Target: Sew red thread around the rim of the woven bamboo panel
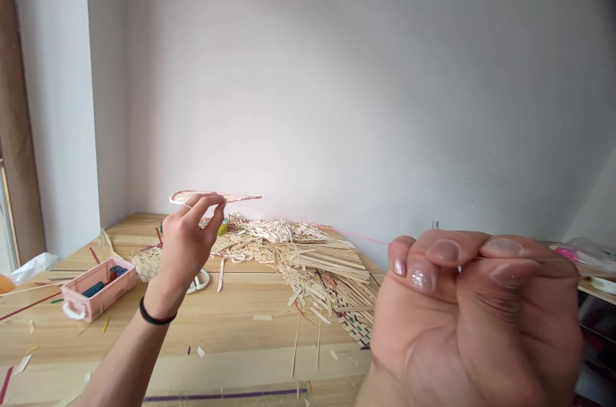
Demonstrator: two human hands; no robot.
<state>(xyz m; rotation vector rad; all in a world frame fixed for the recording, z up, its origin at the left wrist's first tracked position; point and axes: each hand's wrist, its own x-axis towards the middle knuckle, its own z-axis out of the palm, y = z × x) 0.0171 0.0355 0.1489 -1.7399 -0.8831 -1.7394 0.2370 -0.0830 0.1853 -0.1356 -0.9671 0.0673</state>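
My left hand (187, 233), with a black band round the wrist, pinches a thin flat pale piece with a reddish edge (243, 197), seen nearly edge-on above the table. From that piece a fine pink thread (363, 237) stretches across to my right hand (474, 311), which is raised close to the camera. Its fingers are curled, with the thumb pressed on the index finger round a thin needle (548, 259). Part of the thread passes under the curled fingers and is hidden there.
A heap of pale flat strips (332, 259) covers the back of the wooden table (231, 336), beside a woven strip piece (353, 323). White-handled scissors (199, 282) lie behind my left wrist. At left stands a pink box (99, 291) with dark spools. Scraps lie scattered about.
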